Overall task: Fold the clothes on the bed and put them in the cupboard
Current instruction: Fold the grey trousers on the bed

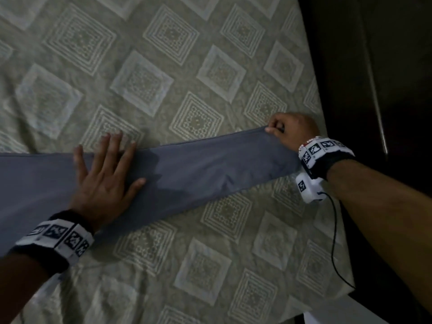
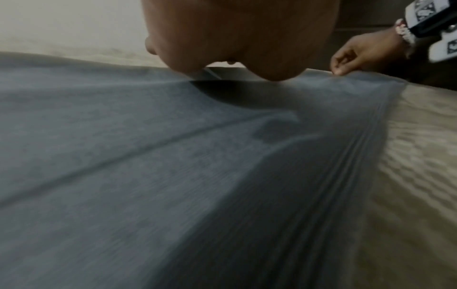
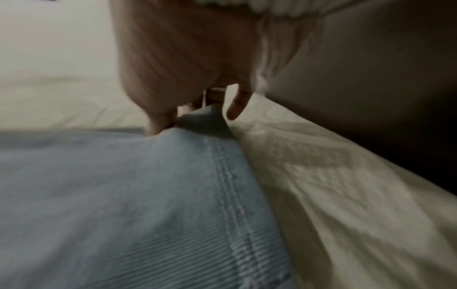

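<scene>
A beige quilted bedspread with woven diamond squares (image 1: 163, 66) covers the bed beneath both hands, and a long blue-grey cloth garment (image 1: 198, 169) lies stretched flat across it, reaching from under the left fingers to the right fingertips. The left hand (image 1: 105, 181) lies palm down on the garment's middle, fingers straight and spread, their tips reaching past its far edge. The right hand (image 1: 292, 134) pinches the garment's stitched end between curled fingers (image 3: 158, 125) and thumb, near the bedspread's edge.
</scene>
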